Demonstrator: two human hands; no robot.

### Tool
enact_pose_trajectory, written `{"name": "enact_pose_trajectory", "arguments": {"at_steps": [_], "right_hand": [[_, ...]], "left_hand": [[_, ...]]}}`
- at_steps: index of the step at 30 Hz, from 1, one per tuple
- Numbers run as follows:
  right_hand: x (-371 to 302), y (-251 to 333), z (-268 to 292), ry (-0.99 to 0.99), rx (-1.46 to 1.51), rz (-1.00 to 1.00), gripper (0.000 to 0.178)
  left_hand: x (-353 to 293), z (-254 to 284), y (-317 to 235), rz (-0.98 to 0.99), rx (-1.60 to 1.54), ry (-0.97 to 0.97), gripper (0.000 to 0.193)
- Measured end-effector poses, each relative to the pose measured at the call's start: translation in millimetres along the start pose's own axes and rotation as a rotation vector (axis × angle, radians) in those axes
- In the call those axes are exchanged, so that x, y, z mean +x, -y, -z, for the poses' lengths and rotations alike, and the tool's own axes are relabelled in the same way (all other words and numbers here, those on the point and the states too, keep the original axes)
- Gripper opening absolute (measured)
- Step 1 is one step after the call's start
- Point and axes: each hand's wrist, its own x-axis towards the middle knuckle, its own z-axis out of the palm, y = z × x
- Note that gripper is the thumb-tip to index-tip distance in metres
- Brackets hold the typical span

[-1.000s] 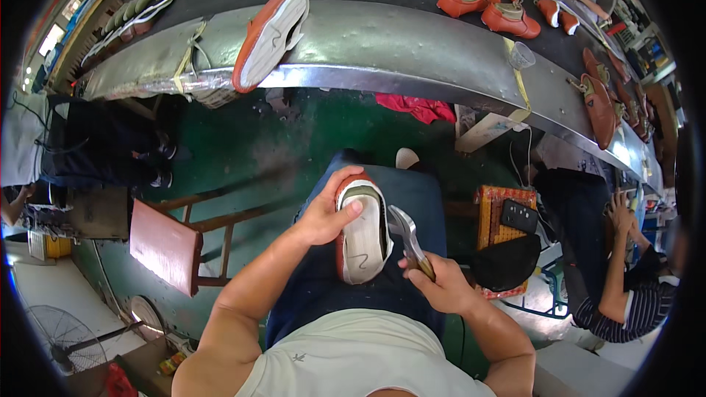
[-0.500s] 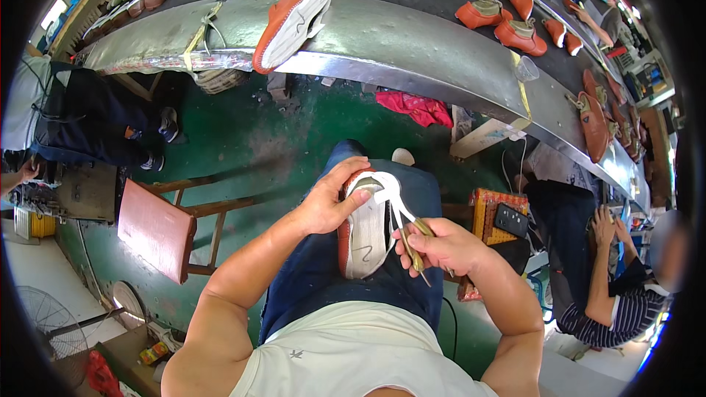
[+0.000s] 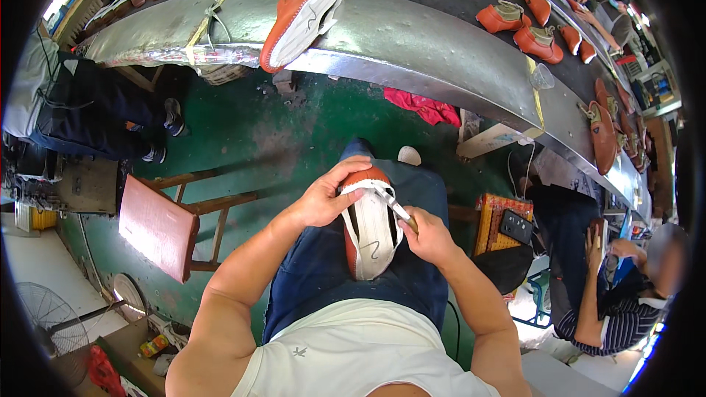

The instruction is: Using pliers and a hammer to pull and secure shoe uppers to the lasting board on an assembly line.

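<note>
An orange-red shoe (image 3: 373,239) lies sole up on my lap, its toe pointing away from me. Its whitish underside carries a dark curved pen mark. My left hand (image 3: 329,197) is closed around the left side of the toe, thumb pressed on the folded rim. In my right hand (image 3: 432,237) is a pair of metal pincers (image 3: 398,209) with a yellowish handle. Their head touches the underside near the toe, on the right. The fist hides most of the handles.
Another orange shoe (image 3: 303,22) leans sole outward on the metal bench edge (image 3: 412,51). Several orange shoes (image 3: 538,44) stand further right. A pink-topped stool (image 3: 157,226) is at my left. Co-workers are on both sides, one in a striped shirt (image 3: 625,327) at right.
My right hand has turned and moved up, bringing the tool's head onto the shoe near the toe. The looped white strips beside the toe no longer show. My left hand keeps its hold.
</note>
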Motion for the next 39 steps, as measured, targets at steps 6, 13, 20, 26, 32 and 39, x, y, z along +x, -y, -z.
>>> {"name": "enact_pose_trajectory", "arguments": {"at_steps": [6, 13, 20, 26, 32, 39], "right_hand": [[-18, 36, 11, 0.038, -0.103, -0.14, 0.024], [-12, 55, 55, 0.244, -0.074, -0.245, 0.022], [-7, 81, 46, -0.097, 0.185, -0.204, 0.027], [-17, 47, 32, 0.079, 0.236, -0.373, 0.034], [-42, 6, -34, -0.082, 0.365, -0.477, 0.045], [-92, -21, -32, -0.166, 0.503, -0.618, 0.021]], "left_hand": [[-5, -6, -11, 0.084, -0.065, 0.015, 0.05], [5, -32, -4, 0.191, 0.024, -0.222, 0.041], [9, -29, -9, 0.217, -0.012, -0.145, 0.047], [-17, -30, -13, 0.327, 0.158, -0.171, 0.065], [-56, -67, -9, 0.535, 0.236, -0.307, 0.052], [-25, -109, 11, 0.552, 0.258, -0.017, 0.088]]}}
